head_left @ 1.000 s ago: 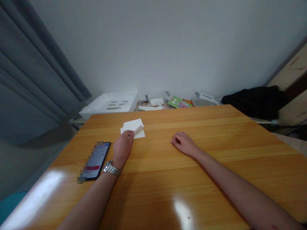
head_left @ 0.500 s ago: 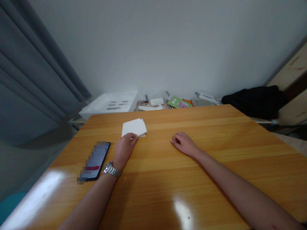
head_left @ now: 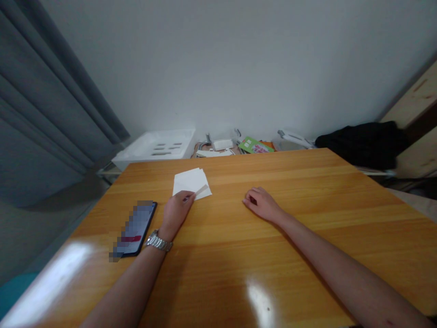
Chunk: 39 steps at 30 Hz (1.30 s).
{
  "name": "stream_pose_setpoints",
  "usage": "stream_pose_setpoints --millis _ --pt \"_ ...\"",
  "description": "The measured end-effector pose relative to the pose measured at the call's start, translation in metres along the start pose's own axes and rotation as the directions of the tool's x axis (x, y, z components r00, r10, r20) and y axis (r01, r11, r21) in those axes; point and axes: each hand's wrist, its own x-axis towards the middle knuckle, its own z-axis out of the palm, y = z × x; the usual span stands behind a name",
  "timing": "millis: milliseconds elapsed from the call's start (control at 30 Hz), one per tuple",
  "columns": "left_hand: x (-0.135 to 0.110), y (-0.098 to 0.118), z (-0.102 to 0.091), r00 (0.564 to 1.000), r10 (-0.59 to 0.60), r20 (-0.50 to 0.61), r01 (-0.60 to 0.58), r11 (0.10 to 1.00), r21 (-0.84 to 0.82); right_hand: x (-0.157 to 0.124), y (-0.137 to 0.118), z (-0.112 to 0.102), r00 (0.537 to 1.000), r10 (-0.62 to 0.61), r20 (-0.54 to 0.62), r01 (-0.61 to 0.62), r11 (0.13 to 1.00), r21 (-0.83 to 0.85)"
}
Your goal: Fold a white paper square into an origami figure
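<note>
A small stack of white paper sheets [head_left: 190, 182] lies on the wooden table [head_left: 239, 246] toward its far left. My left hand [head_left: 176, 211], with a metal watch on the wrist, pinches the near edge of the papers with closed fingers. One sheet is fanned out slightly to the right. My right hand [head_left: 262, 205] rests on the table to the right of the papers, fingers loosely curled, holding nothing that I can see.
A black phone [head_left: 136, 228] lies face up left of my left wrist. Behind the table stand a white tray [head_left: 155, 146], cables, a green packet [head_left: 255, 146] and a black cloth [head_left: 362, 143]. Grey curtains hang at left.
My left hand has shifted the papers: the folded-up sheet was laid flat, and now one sheet sticks out to the right under the stack. The right hand has not moved.
</note>
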Motion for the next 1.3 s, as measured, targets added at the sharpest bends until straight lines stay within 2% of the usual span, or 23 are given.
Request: stream_pose_setpoints --millis 200,300,433,567,633,767,900,1067,1167,1300 --pt "-0.002 0.01 -0.006 0.99 0.04 -0.132 -0.046 0.998 -0.043 0.0 0.0 0.0 1.0 0.001 -0.011 -0.001 1.0 0.001" --pt "-0.008 0.022 -0.01 0.966 0.146 -0.215 -0.16 0.986 -0.052 0.0 0.001 0.0 1.0 0.003 -0.013 -0.003 1.0 0.006" --pt "-0.019 0.041 -0.012 0.916 0.306 -0.259 -0.327 0.944 -0.043 -0.001 0.001 -0.001 0.999 0.031 -0.034 -0.029 0.998 0.06" --pt "-0.033 0.058 -0.007 0.864 0.474 -0.168 -0.487 0.872 -0.045 0.0 0.003 -0.002 0.988 0.119 -0.098 -0.102 0.982 0.159" --pt "-0.04 0.065 -0.001 0.834 0.546 -0.083 -0.55 0.834 -0.037 0.001 0.005 -0.002 0.978 0.161 -0.135 -0.133 0.972 0.193" --pt "-0.049 0.075 0.013 0.774 0.627 0.084 -0.622 0.779 -0.079 0.001 0.01 -0.001 0.959 0.193 -0.21 -0.147 0.965 0.219" --pt "-0.053 0.079 0.025 0.71 0.671 0.215 -0.669 0.738 -0.091 0.0 0.01 0.0 0.955 0.173 -0.24 -0.12 0.968 0.22" --pt "-0.052 0.079 0.027 0.663 0.701 0.263 -0.702 0.704 -0.11 -0.002 0.003 -0.001 0.972 0.089 -0.217 -0.054 0.985 0.164" --pt "-0.052 0.079 0.027 0.657 0.705 0.266 -0.704 0.7 -0.119 -0.004 -0.007 -0.003 0.981 0.026 -0.19 -0.004 0.993 0.115" --pt "-0.053 0.079 0.028 0.665 0.704 0.251 -0.693 0.706 -0.146 -0.01 -0.024 -0.007 0.995 -0.079 -0.061 0.082 0.996 0.042"
